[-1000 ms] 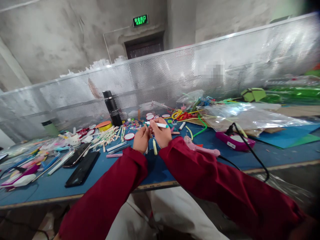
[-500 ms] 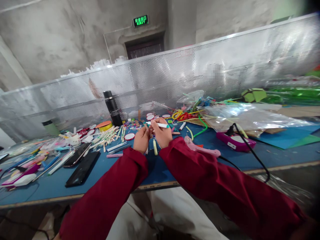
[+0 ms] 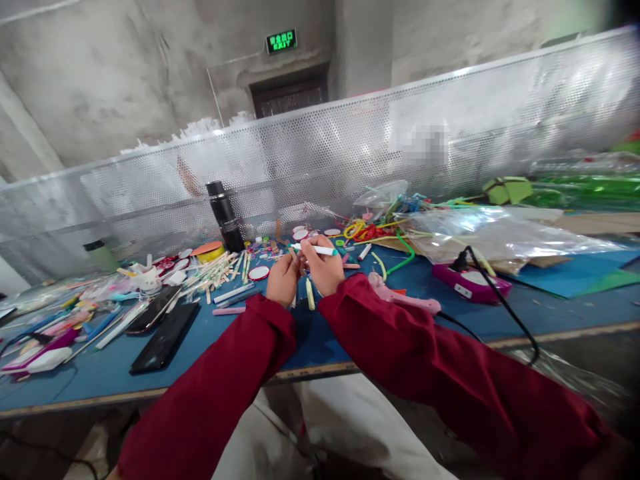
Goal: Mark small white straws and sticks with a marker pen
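Note:
My right hand (image 3: 327, 267) is closed around a white marker (image 3: 320, 250) with a green end, its tip pointing left towards my left hand. My left hand (image 3: 283, 279) pinches a thin wooden craft stick (image 3: 292, 252), mostly covered by the fingers. Marker tip and stick meet or nearly meet; contact is too small to judge. Below, between both wrists, lies a slim pale yellow object (image 3: 311, 295). Several markers (image 3: 235, 293) rest on the blue table left of my left hand. A pink glue gun (image 3: 403, 295) lies beside my right sleeve.
Left of my arms are two dark phones (image 3: 165, 339) and a pile of craft sticks (image 3: 215, 275). A black bottle (image 3: 225, 217) stands behind. To the right are a purple power strip (image 3: 470, 283) with a black cable and clear plastic sheeting (image 3: 480, 230). A perforated metal screen (image 3: 320, 157) borders the back.
The marker in my right hand has shifted very slightly left. Both hands otherwise keep the same place and grip.

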A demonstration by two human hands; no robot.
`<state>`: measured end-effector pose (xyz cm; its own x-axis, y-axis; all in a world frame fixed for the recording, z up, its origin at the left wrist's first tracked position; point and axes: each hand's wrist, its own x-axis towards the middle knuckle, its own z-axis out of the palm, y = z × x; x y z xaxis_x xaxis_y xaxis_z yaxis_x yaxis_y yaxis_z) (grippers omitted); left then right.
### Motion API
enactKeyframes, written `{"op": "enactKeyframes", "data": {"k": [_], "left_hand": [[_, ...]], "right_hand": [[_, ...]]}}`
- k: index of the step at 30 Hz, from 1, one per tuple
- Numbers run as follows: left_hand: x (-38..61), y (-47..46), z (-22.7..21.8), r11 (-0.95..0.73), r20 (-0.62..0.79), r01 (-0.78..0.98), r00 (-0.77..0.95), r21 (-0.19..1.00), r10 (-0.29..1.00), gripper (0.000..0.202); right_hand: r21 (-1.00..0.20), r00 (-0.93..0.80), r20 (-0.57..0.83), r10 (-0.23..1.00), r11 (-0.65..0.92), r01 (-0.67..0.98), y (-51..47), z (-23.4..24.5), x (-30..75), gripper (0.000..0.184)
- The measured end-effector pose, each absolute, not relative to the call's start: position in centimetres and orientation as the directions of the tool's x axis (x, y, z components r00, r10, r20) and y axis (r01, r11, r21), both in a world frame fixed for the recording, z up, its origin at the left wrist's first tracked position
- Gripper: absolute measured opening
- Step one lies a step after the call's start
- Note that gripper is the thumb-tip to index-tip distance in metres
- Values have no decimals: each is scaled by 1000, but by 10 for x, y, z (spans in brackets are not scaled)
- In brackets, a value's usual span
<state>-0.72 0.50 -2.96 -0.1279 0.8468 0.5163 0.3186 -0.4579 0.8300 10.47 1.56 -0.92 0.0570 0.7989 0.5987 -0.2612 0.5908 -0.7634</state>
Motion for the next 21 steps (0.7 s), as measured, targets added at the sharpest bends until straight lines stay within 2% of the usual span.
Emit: {"op": "enactKeyframes", "data": {"k": [21], "left_hand": [[-7,2,-28,-462,514,311,-107,831,851,28]], "right_hand": [[-767,59,599,798,594,-243,17,-10,105,34]]}}
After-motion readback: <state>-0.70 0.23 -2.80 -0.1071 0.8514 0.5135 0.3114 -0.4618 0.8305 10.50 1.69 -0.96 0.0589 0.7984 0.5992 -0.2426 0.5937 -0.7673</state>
